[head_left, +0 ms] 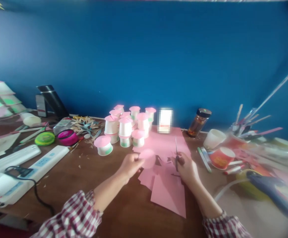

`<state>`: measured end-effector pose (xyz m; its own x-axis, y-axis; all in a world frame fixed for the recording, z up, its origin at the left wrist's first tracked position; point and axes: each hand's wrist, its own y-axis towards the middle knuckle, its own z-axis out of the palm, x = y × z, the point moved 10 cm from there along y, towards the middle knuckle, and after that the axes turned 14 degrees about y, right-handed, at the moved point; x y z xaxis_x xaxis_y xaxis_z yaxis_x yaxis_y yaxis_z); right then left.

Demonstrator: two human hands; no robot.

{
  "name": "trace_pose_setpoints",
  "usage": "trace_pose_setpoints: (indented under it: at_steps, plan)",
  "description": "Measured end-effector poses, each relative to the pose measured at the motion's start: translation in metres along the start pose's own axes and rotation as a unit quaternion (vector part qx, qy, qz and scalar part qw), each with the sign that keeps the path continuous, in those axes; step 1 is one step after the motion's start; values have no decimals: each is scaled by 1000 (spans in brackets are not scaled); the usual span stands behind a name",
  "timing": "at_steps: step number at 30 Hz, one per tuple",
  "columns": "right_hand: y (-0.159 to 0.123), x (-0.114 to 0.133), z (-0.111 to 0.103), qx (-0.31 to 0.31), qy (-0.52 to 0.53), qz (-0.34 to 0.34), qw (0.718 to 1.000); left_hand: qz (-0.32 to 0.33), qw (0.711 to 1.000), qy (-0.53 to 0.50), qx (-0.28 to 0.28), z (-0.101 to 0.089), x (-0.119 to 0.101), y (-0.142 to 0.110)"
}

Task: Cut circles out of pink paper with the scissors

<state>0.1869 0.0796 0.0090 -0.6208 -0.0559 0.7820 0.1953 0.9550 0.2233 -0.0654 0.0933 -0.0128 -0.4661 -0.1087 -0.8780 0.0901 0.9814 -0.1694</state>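
Note:
My left hand point(131, 164) pinches the edge of a round pink paper disc point(147, 158) between thumb and fingers. Around the handles of a pair of scissors point(176, 150) my right hand point(187, 167) is closed, with the blades pointing up and away from me. Disc and scissors are apart. Beneath both hands lie pink paper sheets point(168, 195), overlapping on the brown table. Just beyond my left hand stand several white paper cups point(125, 129) with pink paper discs on top, some of them stacked.
A glass jar point(198, 122) with a dark lid stands at the back right. Cups, pens and brushes point(245, 129) crowd the right side. On the left lie white power strips point(44, 162), a pink tape measure point(67, 137) and a black flask point(53, 100). Blue wall point(144, 59) behind.

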Motion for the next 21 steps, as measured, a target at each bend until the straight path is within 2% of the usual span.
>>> trace_pose_setpoints:
  at_steps: [2, 4, 7, 10, 14, 21]
  plan:
    - [0, -2, 1, 1, -2, 9, 1000, -19, 998, 47, -22, -27, 12, 1]
    - [0, -3, 2, 9, -2, 14, 1000, -74, 994, 49, -60, -54, 29, 1]
    - [0, -1, 5, 21, -5, 16, 1000, -156, 983, 19, -92, -77, 51, -1]
    - [-1, 1, 4, 21, -15, 16, 1000, -176, 979, 12, -106, -82, 59, 3]
    - [-2, 2, 5, 27, -21, 14, 999, -186, 975, 1, -125, -79, 64, 16]
    - [-1, 4, 5, 25, -29, 9, 999, -171, 975, 11, -144, -72, 64, 36]
